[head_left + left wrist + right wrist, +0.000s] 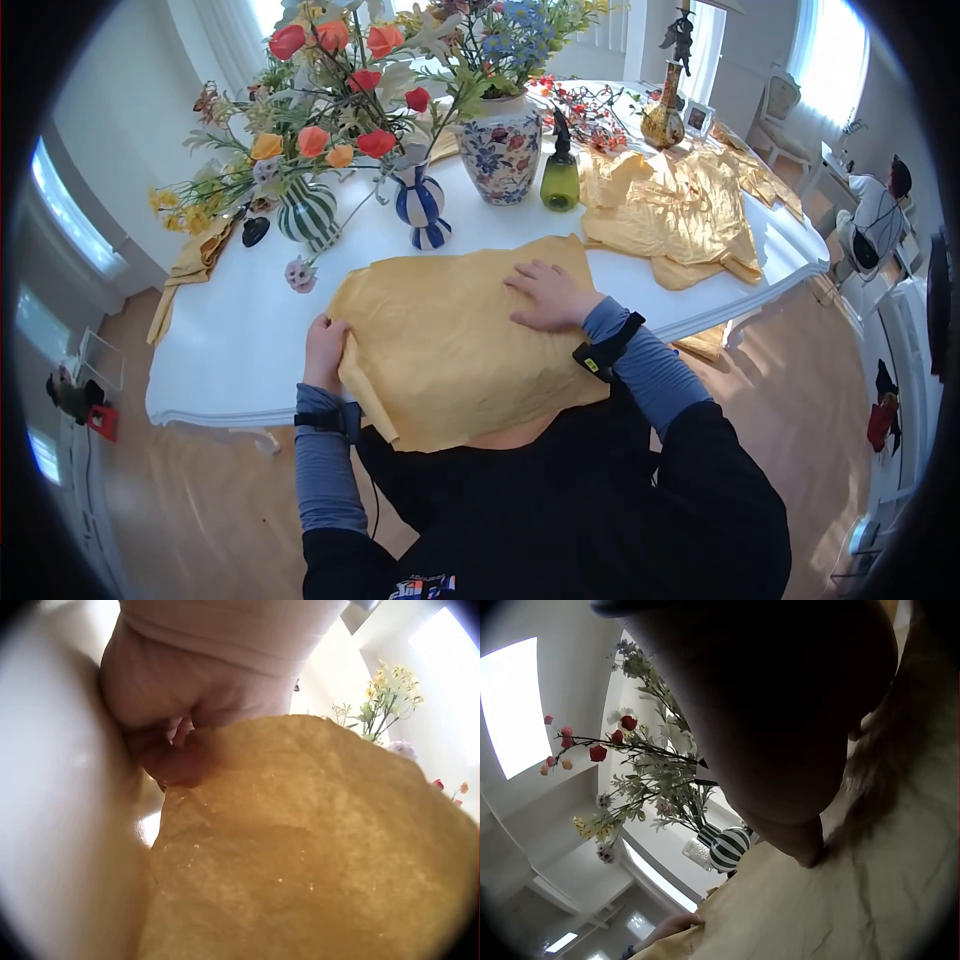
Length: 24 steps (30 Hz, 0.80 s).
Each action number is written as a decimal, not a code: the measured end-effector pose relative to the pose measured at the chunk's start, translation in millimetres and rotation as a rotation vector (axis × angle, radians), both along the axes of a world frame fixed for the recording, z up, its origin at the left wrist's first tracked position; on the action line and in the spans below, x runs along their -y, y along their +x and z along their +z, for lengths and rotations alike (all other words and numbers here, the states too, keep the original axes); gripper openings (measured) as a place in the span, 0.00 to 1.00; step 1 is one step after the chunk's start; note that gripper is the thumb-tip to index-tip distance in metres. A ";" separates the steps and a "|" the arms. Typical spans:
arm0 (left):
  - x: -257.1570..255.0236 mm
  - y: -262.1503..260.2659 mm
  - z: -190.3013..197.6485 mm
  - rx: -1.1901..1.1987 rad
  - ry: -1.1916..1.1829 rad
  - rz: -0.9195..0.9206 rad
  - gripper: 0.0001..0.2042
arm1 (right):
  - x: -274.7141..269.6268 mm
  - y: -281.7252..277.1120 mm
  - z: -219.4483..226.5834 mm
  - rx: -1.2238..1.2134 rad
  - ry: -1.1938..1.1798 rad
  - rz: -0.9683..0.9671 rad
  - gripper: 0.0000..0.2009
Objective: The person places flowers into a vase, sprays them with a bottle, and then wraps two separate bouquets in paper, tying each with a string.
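A golden-tan creased cloth (465, 345) lies spread over the table's front edge and hangs toward the person's lap. At its left edge the left hand (325, 350) pinches the material between thumb and fingers, and that side folds over in a narrow strip. The left wrist view shows the bent fingers (176, 761) right at the cloth's edge. Fingers spread, the right hand (552, 297) rests on the upper right part of the cloth. In the right wrist view the right hand (780, 750) is dark, its fingertips against the wrinkled surface.
Behind the cloth on the white table (230, 340) stand a green-striped vase (308, 213), a blue-striped vase (420, 205), a floral vase (500, 150) and a green bottle (560, 180). More crumpled golden cloth (680, 210) lies at right. A flower (300, 274) droops near the left hand.
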State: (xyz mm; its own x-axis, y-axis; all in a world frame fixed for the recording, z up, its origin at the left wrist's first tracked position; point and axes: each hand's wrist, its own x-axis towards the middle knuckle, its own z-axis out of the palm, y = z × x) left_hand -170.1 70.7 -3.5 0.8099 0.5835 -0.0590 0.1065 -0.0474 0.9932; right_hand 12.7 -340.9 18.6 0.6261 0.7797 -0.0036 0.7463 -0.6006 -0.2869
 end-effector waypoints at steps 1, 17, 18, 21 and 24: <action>-3.4 -1.7 1.2 -0.030 0.065 -0.001 0.14 | -3.5 8.8 -1.2 -0.002 -0.002 0.049 0.36; -76.2 -36.7 26.3 -0.426 0.448 0.155 0.25 | -56.4 84.7 -9.8 -0.231 0.370 0.385 0.25; -78.0 -35.2 33.0 -0.428 0.468 0.159 0.25 | -57.2 87.5 -11.5 -0.230 0.390 0.388 0.25; -48.0 -27.3 68.1 -0.454 0.820 0.221 0.38 | -59.9 89.7 -17.3 -0.285 0.453 0.390 0.23; 10.8 -0.2 98.4 -0.263 0.766 0.059 0.44 | -56.8 87.0 -17.0 -0.353 0.484 0.347 0.21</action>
